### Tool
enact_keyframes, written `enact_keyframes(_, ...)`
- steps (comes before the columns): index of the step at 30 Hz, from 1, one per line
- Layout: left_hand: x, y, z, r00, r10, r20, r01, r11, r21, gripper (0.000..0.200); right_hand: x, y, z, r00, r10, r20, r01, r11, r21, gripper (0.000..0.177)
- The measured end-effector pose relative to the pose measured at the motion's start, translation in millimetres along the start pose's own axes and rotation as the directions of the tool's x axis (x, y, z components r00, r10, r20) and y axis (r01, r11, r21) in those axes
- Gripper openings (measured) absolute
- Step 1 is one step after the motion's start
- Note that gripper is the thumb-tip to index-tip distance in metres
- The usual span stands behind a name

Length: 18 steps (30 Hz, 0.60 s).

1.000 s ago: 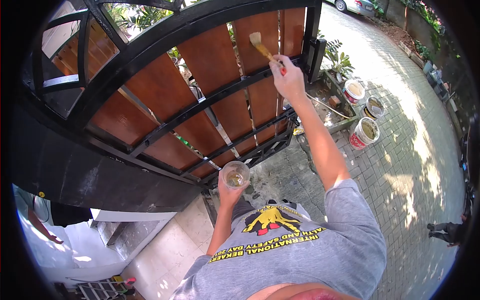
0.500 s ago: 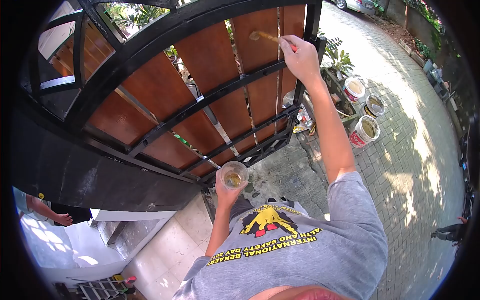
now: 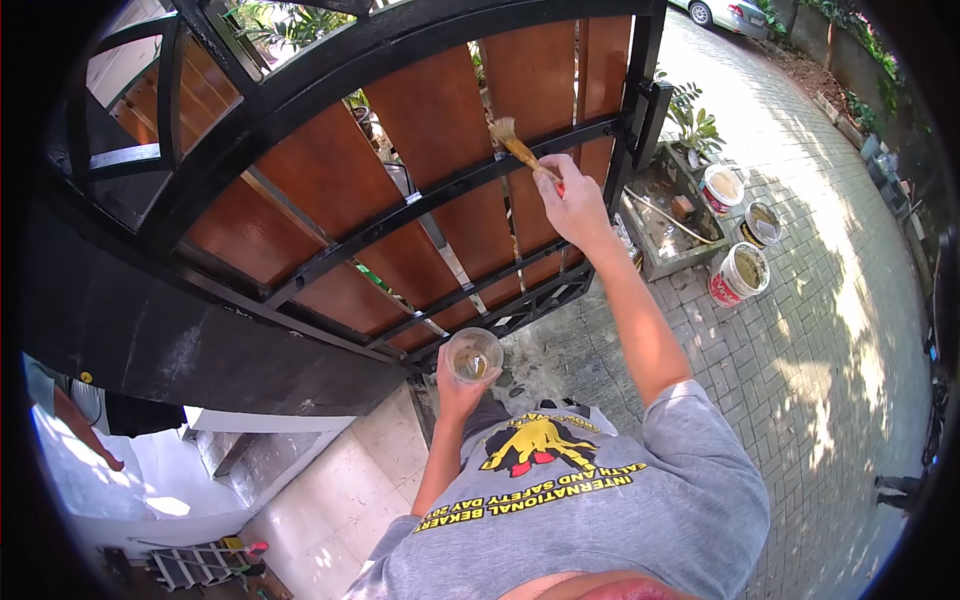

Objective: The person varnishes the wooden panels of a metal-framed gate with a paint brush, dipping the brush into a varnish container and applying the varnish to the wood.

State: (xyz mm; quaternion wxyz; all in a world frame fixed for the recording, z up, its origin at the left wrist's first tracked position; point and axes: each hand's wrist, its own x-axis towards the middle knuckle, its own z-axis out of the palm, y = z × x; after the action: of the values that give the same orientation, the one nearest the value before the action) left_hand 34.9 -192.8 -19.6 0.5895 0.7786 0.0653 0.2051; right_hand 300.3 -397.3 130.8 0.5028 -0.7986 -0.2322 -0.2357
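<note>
My right hand (image 3: 578, 203) grips a paintbrush (image 3: 517, 146) by its red handle. The pale bristles point up and to the left, overlapping the gate's black crossbar and the lower part of a brown plank (image 3: 527, 80). Around the planks runs the black metal frame of the gate (image 3: 440, 190). Down in front of my body, my left hand (image 3: 458, 390) is wrapped around a clear plastic cup (image 3: 474, 355), with a little yellowish liquid at its bottom. The cup stands close to the gate's lower edge.
To the right, several paint buckets, among them a red-and-white bucket (image 3: 739, 275), stand on the paving beside a concrete planter (image 3: 668, 262). A folding ladder (image 3: 190, 566) lies at lower left. Another person's arm (image 3: 85, 428) shows at the left edge. A parked car (image 3: 733, 15) is far back.
My right hand has come down and to the left, bringing the brush from high on a plank to the crossbar. The cup has shifted only slightly in view.
</note>
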Motion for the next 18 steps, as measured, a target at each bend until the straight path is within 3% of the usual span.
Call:
enact_keyframes(1, -1.3, -3.3, -2.1, 1.0, -0.02, 0.019, 0.02, 0.999, 0.026, 0.076, 0.9, -3.1, -5.8, 0.999, 0.0, -0.032, 0.0, 1.0, -0.009, 0.04)
enact_keyframes(4, -0.7, -11.8, -3.8, 0.997, -0.054, 0.049, 0.051, 0.997, 0.059, 0.085, 13.2, -20.6, -34.0, 0.987, 0.153, -0.052, -0.158, 0.979, -0.126, 0.052)
enact_keyframes(5, 0.1, -11.4, -2.8, 0.998, -0.048, 0.041, 0.046, 0.998, 0.045, 0.085, 19.2, -16.4, -39.4, 0.99, 0.115, -0.076, -0.121, 0.989, -0.084, 0.06)
enact_keyframes(8, 3.1, -6.1, 1.7, 1.0, -0.01, 0.008, 0.01, 1.0, 0.027, 0.074, 47.0, -6.8, -44.3, 0.961, 0.031, -0.275, -0.023, 0.999, 0.032, 0.043)
enact_keyframes(9, 3.2, -3.9, 3.9, 1.0, 0.005, -0.004, -0.005, 1.0, 0.024, 0.069, 56.0, -12.3, -49.0, 0.956, 0.065, -0.287, -0.065, 0.998, 0.01, 0.039)
enact_keyframes(12, 5.2, -0.9, 6.2, 1.0, 0.017, 0.021, -0.017, 1.0, 0.008, 0.069, 73.1, -5.1, -39.6, 0.947, 0.011, -0.321, 0.006, 0.999, 0.051, 0.035)
enact_keyframes(13, 6.8, -0.8, 7.2, 1.0, 0.019, 0.022, -0.019, 1.0, -0.005, 0.07, 67.5, -16.8, -39.7, 0.975, 0.049, -0.217, -0.054, 0.998, -0.014, 0.032)
enact_keyframes(14, 6.6, -1.0, 8.4, 1.0, 0.018, 0.023, -0.018, 1.0, -0.019, 0.07, 62.7, -12.9, -29.4, 0.984, -0.045, -0.171, 0.035, 0.998, -0.061, 0.031)
enact_keyframes(16, 6.3, -2.1, 9.3, 1.0, 0.02, 0.023, -0.02, 1.0, -0.022, 0.07, 47.4, -9.2, -15.4, 0.999, 0.035, 0.025, -0.03, 0.988, -0.152, 0.033)
enact_keyframes(18, 6.2, -1.3, 10.6, 0.999, 0.026, 0.018, -0.026, 1.0, -0.004, 0.07, 35.8, -7.2, -18.9, 0.991, 0.027, 0.134, 0.007, 0.968, -0.249, 0.034)
